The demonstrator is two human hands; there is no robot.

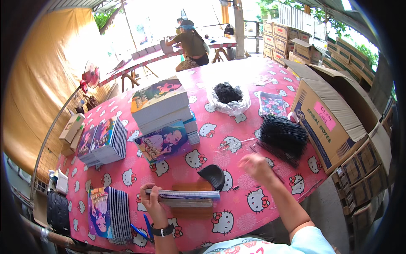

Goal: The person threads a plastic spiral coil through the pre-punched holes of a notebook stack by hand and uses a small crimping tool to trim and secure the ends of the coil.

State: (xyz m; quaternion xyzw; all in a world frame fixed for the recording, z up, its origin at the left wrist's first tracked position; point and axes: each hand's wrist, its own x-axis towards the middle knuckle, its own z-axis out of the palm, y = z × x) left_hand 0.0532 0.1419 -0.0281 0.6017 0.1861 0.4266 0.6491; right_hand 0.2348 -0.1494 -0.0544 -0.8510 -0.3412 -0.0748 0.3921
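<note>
My left hand (154, 203), with a dark watch on its wrist, grips the left end of a notebook (184, 194) held edge-on. The notebook lies over a brown wooden block or stand (192, 186), with more pages just below it. My right hand (257, 168) is raised over the table to the right, apart from the notebook. Its fingers are bent but blurred, so whether they hold anything is unclear. Beyond it lies a pile of black spiral binding coils (283, 137). A black curved piece (212, 176) rests just past the notebook.
Spiral-bound notebooks (110, 216) and blue-handled pliers (143, 230) lie at left. Taller notebook stacks (163, 110) stand behind. A plastic bag of black scraps (229, 95) sits farther back. An open cardboard box (327, 120) borders the right. Another person (192, 44) sits at a far table.
</note>
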